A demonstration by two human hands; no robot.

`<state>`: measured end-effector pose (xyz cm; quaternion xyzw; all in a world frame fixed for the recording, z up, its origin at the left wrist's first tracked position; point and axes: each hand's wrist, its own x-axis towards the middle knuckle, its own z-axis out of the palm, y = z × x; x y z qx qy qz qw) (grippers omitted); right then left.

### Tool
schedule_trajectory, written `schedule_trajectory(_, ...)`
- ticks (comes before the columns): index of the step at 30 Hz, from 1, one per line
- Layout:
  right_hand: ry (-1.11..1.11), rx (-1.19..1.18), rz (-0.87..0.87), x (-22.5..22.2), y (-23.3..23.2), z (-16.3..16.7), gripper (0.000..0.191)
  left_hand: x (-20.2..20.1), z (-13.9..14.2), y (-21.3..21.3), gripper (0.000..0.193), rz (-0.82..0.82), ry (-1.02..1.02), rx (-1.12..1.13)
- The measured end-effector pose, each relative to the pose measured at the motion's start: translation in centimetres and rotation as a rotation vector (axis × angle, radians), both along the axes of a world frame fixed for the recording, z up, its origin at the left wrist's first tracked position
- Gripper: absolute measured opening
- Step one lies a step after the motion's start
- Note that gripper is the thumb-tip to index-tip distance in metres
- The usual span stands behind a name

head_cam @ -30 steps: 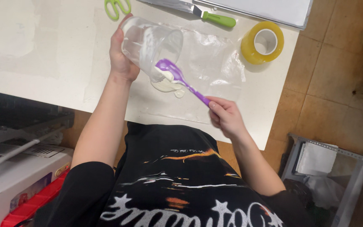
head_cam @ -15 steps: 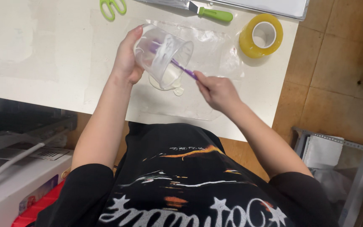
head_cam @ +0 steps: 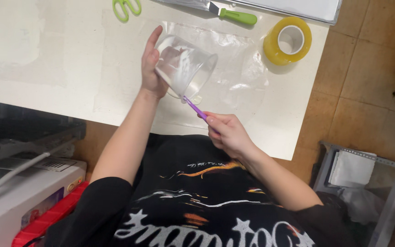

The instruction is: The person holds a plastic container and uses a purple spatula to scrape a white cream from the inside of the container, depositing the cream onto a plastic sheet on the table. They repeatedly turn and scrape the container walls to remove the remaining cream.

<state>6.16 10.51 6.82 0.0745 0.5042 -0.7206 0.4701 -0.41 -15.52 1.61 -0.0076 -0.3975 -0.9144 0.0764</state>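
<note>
Clear glossy plastic cup (head_cam: 186, 68)

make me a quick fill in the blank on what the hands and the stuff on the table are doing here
1. The left hand tilts a clear plastic ____ above the table.
2. The right hand holds a spatula whose handle is ____.
3. The tape roll is ____ in colour.
4. The scissors have ____ handles.

Missing words: cup; purple; yellow; green

1. The left hand (head_cam: 152, 68) grips a clear plastic cup (head_cam: 186, 67), tilted above the white table (head_cam: 46, 59).
2. The right hand (head_cam: 227, 133) holds a purple plastic spoon (head_cam: 194, 107) reaching into the cup.
3. A yellow tape roll (head_cam: 288, 41) and green-handled scissors (head_cam: 125, 8) lie well apart beyond.
</note>
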Motion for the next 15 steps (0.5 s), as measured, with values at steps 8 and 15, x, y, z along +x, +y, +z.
schedule_trajectory(8,-0.523,-0.474,-0.064,-1.6,2.1,2.1,0.037,0.1,0.8,0.6,0.095,0.007,0.01,-0.046)
schedule_trajectory(15,-0.692,-0.806,-0.121,-2.4,3.5,0.0,0.041,0.3,1.0,0.0,0.081,0.061,0.006,0.064)
